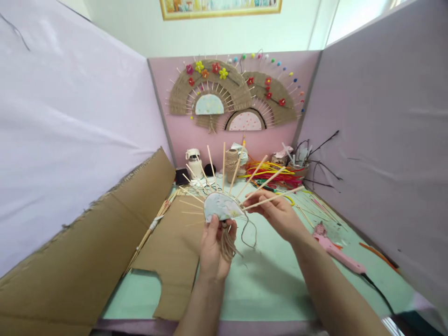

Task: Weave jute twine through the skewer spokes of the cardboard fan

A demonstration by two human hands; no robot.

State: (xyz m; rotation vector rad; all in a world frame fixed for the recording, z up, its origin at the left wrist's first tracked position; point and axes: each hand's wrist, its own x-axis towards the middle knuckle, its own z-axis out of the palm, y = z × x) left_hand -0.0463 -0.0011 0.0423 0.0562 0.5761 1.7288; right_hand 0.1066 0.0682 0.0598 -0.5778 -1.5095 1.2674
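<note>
My left hand (216,242) grips a small handmade fan by its half-round, pale blue patterned base (222,206), thumb in front and fingers behind. Thin wooden sticks (224,165) spread out from the curved edge. Below the base, by my left fingers, hangs a twine tassel (227,242). At the fan's right end my right hand (271,210) has its fingers bent and pinched together among the lowest sticks; what they hold is hidden. A loose loop of twine (255,231) dangles from that end, beneath my right fingertips.
Cut cardboard (175,233) lies on the left, beside a bundle of sticks (154,224). On the right rests a pink glue gun (339,254) with its cord. Behind stand a twine spool (231,161), colourful pipe cleaners (269,172) and dark twigs (320,163). Decorated fans (210,86) hang on the back panel.
</note>
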